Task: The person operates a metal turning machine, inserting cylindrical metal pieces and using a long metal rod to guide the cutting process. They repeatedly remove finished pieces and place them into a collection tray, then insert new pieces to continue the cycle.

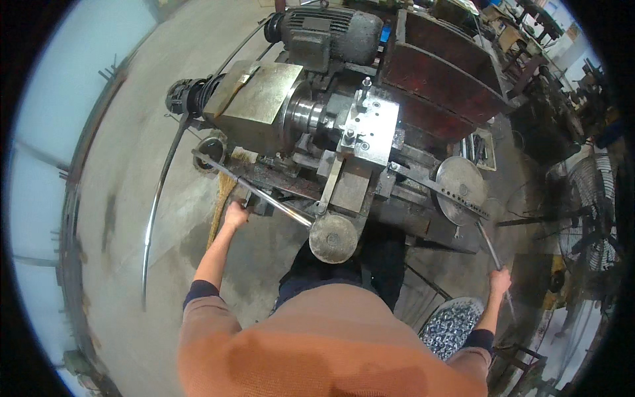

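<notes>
At the lathe (317, 126), the left hand (235, 215) is clamped on the long steel lever (258, 192) at its front left, the right hand (499, 281) gripping the thin rod handle (488, 245) at its right.

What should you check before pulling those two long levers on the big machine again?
1. Left hand wrapped around the long left lever: ok.
2. Right hand gripping the thin right lever: ok.
3. Both hands away from the shiny round chuck: ok.
4. A workpiece sits in the chuck: cannot tell, the tool block hides it.
5. Basin of small metal parts stands below the right arm, beside the legs: ok.
6. Motor on top running or stopped: cannot tell.
</notes>
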A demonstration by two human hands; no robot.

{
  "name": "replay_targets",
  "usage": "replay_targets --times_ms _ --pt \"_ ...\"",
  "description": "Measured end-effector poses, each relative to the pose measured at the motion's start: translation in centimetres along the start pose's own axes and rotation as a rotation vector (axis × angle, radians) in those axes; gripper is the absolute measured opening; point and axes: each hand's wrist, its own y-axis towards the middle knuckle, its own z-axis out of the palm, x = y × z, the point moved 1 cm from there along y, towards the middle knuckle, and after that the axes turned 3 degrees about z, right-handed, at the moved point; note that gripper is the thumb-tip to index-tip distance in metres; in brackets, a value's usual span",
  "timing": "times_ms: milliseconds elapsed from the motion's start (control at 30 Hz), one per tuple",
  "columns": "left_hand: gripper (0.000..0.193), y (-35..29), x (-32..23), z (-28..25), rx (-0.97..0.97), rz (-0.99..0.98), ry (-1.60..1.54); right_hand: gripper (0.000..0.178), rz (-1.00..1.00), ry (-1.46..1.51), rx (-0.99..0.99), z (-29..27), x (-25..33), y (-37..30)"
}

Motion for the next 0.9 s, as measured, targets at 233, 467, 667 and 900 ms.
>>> replay_targets --times_ms 233,467,667,900 --pt "0.026 2.0 -2.2 1.2 0.086 0.167 0.776 0.034 0.129 0.0 0.019 -0.1 1.2 -5.4" --pt "0.023 2.8 -5.5 -2.6 0.21 0.319 1.04 0.025 0.17 0.146 0.108 -4.5 3.8 -9.9" --pt "0.038 -0.2 -4.0 -7.7 -0.269 0.061 -0.553 0.025 0.206 0.178 0.22 -5.2 2.2 -11.6" --pt "0.027 -0.6 -15.3 -6.7 -0.557 -0.05 -1.395 0.025 0.25 0.097 0.2 -4.1 3.9 -16.1"
